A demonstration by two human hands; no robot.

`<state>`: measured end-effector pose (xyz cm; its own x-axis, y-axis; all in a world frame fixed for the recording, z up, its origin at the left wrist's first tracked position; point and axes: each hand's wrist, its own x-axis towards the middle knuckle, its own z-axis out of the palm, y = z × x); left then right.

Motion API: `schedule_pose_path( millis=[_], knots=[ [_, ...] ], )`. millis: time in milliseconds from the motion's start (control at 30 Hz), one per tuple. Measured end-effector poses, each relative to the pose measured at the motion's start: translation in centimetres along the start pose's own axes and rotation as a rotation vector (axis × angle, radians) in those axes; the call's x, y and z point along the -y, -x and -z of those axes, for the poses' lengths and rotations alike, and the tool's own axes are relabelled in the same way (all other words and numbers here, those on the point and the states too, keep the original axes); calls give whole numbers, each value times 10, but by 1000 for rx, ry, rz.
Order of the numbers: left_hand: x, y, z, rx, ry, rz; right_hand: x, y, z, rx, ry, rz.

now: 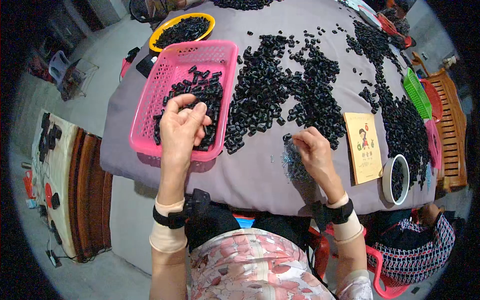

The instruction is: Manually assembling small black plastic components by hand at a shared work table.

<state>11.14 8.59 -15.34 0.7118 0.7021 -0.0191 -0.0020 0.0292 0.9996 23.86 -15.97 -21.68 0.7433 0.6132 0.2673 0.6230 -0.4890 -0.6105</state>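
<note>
My left hand [183, 125] hangs over the near part of a pink perforated basket [142, 112]. Its fingers are curled in toward the thumb, and whatever they may hold is hidden. Short black cylindrical pieces [200, 92] lie loose inside the basket. To the right, my right hand [315, 152] is closed in a pinch above a small heap of tiny bluish metallic parts [295, 167]. A black piece [287, 137] shows at its fingertips; I cannot tell whether it is gripped. Beyond that hand spread large piles of the same black pieces [260, 85].
A yellow bowl [159, 37] of black pieces stands behind the basket. At right lie a yellow booklet [356, 150], a white bowl [405, 175] and a green basket [417, 92]. Another person's patterned sleeve [420, 250] is at lower right, beside a wooden bench [450, 125].
</note>
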Motion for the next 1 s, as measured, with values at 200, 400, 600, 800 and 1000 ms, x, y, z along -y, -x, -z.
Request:
schedule_pose_path(
  millis=[200,400,600,800,1000],
  knots=[
    [11,37,-35,232,33,56,-8,-16,-14,7,216,145],
    [43,63,-67,457,-6,222,-9,-20,-11,76,302,238],
    [72,59,-84,495,12,297,-14,-20,-14,99,290,304],
    [79,57,-88,394,248,334,6,-11,-7,33,220,300],
    [89,56,-83,359,452,376,38,6,-11,121,-126,177]
  ],
)
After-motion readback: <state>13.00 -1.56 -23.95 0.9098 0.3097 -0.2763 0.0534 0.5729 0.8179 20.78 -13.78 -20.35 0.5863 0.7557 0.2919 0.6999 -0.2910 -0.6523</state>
